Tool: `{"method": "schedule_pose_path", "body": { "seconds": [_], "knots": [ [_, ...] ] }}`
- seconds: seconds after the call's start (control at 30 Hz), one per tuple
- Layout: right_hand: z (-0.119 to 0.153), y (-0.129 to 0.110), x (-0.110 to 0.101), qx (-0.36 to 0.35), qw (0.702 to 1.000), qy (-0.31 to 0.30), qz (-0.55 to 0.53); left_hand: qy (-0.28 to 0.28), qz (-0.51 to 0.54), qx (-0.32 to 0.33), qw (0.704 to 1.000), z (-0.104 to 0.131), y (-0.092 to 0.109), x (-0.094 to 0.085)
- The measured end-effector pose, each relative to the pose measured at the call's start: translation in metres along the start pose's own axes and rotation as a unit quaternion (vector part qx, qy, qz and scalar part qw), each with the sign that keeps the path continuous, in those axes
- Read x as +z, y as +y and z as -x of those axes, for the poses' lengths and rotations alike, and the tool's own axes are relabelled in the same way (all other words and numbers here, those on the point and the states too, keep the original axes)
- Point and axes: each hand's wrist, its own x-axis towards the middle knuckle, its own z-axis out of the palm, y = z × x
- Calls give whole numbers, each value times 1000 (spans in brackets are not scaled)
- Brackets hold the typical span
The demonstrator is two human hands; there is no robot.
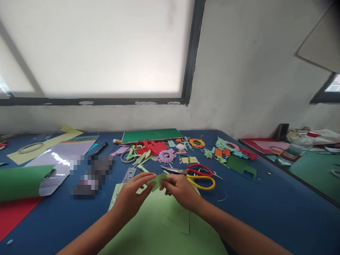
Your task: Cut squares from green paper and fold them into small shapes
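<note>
A small piece of green paper [157, 182] is pinched between both hands above a large light green sheet [159, 226]. My left hand [136, 187] grips its left side between thumb and fingers. At its right edge, my right hand [175, 187] is closed with thumb and fingertips on the paper. Just behind my right hand lie scissors [201, 180] with red and yellow handles, their blades pointing left and partly apart. A clear ruler [129, 174] lies beyond my left hand, partly hidden by it. Another light green piece [178, 217] rests on the large sheet.
Colored scraps [151, 147], a purple paper ring [166, 156] and an orange ring [197, 142] lie at the back. A dark green card [241, 167] is on the right. Rolled green paper [23, 183] and a black pen [100, 148] are left. A bottle [299, 148] stands far right.
</note>
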Motion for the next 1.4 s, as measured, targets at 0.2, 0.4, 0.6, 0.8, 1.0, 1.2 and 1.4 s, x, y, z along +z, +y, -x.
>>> {"method": "schedule_pose_path", "body": {
  "seconds": [0.2, 0.4, 0.6, 0.8, 1.0, 1.2, 1.4],
  "knots": [
    [4, -3, 4, 32, 999, -25, 11, -64, -192, 86, 976, 4, -3, 0],
    [5, -6, 7, 51, 998, -30, 28, -115, -229, 65, 964, 7, 3, 1],
    [1, -6, 2, 79, 995, -51, 22, -115, -153, 0, 982, 7, 12, -3],
    [-4, 0, -11, 122, 979, -166, -2, -138, -142, -15, 980, 5, 15, -4],
    [-5, 2, -16, 153, 954, -256, 9, -167, -90, -90, 978, 3, 13, -5],
    [-16, -8, -16, 152, 947, -282, 6, -216, -6, -110, 970, 5, 13, 0],
    [-33, -15, -22, 153, 937, -311, 37, -186, 123, -230, 947, -6, -1, -1]
  ]
}}
